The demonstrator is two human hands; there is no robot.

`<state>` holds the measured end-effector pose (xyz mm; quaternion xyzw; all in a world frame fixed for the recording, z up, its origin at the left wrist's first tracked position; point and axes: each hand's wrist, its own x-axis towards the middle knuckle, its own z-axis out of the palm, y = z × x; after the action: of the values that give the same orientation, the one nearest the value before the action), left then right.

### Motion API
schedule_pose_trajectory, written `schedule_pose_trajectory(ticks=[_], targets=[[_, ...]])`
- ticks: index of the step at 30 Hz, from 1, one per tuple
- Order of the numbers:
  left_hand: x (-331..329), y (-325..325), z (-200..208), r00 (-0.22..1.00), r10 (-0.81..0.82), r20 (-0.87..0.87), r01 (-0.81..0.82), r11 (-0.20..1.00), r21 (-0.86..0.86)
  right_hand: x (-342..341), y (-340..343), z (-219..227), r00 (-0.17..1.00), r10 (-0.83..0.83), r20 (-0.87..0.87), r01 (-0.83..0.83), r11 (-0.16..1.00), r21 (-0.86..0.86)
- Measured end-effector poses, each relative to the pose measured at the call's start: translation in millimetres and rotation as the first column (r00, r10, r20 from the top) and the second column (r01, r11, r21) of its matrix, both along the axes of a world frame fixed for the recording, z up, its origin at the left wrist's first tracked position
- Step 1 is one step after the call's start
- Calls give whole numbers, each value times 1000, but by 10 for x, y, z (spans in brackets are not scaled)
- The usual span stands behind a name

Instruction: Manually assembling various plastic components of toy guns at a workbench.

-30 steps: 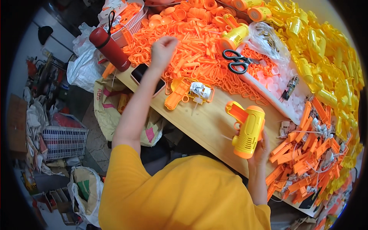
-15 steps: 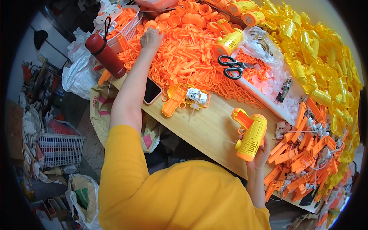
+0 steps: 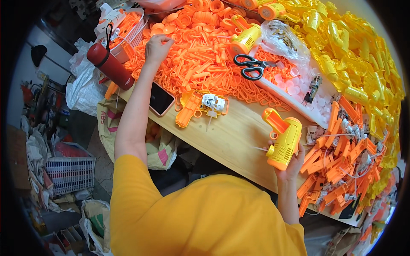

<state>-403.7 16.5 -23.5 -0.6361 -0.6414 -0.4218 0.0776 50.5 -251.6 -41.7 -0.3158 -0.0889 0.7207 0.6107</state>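
My left hand is over the far left of a heap of orange plastic parts, just short of some round orange caps. Its fingers are drawn together in a pinch, and whatever they may hold is hidden. Near the table's front edge, my right hand grips a yellow-and-orange toy gun from below, with its orange handle pointing up and left. Between my hands, an opened toy gun half lies on the wood, with a white motor unit in it.
A phone and a red flask are by my left forearm. Black scissors rest beyond the table, near another toy gun. Orange handles with wires and yellow shells pile up on the right.
My left hand has drawn back slightly from the round caps, its fingers pinched together. My right hand keeps hold of the toy gun, a little farther to the right. The whole view has shifted slightly.
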Motion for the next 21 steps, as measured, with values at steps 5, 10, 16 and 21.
schedule_pose_trajectory(ticks=[5,10,16,21], targets=[[174,-116,148,763,-23,646,197,960,-199,-5,3,15,999,-2,-36,1,999,-51],[701,-564,333,183,-192,964,534,843,66,11,-2,55,998,-54,-27,52,997,-55],[1784,-1457,157,-146,67,987,797,599,77,14,57,68,992,-95,-80,100,993,64],[2281,-1970,-67,-290,379,879,884,459,94,-31,49,67,993,-115,34,111,988,104]])
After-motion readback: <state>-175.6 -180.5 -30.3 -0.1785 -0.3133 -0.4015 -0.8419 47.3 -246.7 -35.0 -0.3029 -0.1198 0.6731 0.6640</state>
